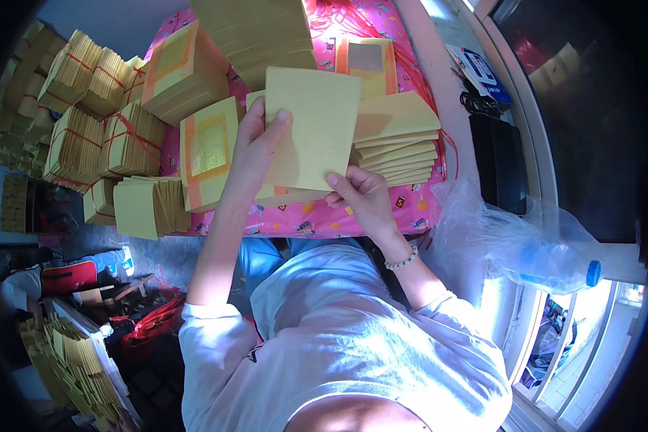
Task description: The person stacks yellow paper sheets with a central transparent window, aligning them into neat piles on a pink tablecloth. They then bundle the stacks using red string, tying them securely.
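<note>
- The person's left hand point(261, 133) grips the left edge of a pale-yellow, rectangular piece of stiff paper point(313, 126), its thumb flat on the upper face and its fingers mostly hidden behind.
- The right hand point(363, 198) pinches the same piece at its lower right corner, thumb on top, the other fingers curled beneath; a bracelet of pale round beads point(402, 259) circles that wrist.
- The paper piece is held in front of the person, slightly tilted, over a table with a bright pink, patterned cover point(317, 228).
- Just right of it lies a fanned pile of folded yellow paper pieces point(399, 137).
- To its left stands a yellow paper stack with an orange-framed top point(210, 147); farther back is a thick block of similar paper point(183, 75).
- Beyond the held piece are a tall yellow paper stack point(259, 36), a yellow pile with a grey rectangle on top point(366, 61) and loose red plastic strands point(342, 18).
- At the far left, yellow paper bundles tied with red string point(72, 147) are piled up.
- At the right lies a clear plastic bottle with a blue cap point(554, 272), near a black, box-like object point(498, 162).
</note>
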The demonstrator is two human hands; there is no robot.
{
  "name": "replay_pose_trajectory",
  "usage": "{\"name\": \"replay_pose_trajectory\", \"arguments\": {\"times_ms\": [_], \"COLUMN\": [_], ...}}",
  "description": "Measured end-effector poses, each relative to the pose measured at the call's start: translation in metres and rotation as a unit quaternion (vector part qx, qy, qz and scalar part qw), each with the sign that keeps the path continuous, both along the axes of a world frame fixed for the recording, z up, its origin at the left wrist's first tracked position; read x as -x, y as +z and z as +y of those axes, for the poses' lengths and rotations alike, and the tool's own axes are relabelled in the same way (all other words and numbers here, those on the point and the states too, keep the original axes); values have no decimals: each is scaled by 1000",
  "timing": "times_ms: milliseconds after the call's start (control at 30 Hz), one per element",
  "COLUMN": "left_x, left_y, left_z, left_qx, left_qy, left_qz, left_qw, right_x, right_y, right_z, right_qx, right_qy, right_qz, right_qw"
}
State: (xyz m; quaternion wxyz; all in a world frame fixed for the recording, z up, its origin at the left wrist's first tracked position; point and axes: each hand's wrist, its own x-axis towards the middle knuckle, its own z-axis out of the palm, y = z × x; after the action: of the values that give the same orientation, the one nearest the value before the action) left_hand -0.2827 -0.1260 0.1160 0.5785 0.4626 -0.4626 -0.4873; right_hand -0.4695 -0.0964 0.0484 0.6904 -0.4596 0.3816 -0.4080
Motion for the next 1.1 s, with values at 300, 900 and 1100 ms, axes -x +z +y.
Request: {"name": "replay_pose_trajectory", "arguments": {"times_ms": [300, 900, 1100], "left_x": [19, 91, 100], "left_y": [-1, -90, -79], "left_z": [-115, -171, -145], "left_qx": [-139, -104, -138], "left_qy": [-283, -409, -365], "left_qz": [-25, -328, -378], "left_qw": [948, 845, 840], "right_x": [25, 73, 69], "right_y": [28, -48, -51], "right_z": [2, 0, -10], "right_qx": [19, -188, -189], "right_qy": [-118, -288, -309], "right_qz": [-63, -127, -127], "right_qw": [991, 930, 923]}}
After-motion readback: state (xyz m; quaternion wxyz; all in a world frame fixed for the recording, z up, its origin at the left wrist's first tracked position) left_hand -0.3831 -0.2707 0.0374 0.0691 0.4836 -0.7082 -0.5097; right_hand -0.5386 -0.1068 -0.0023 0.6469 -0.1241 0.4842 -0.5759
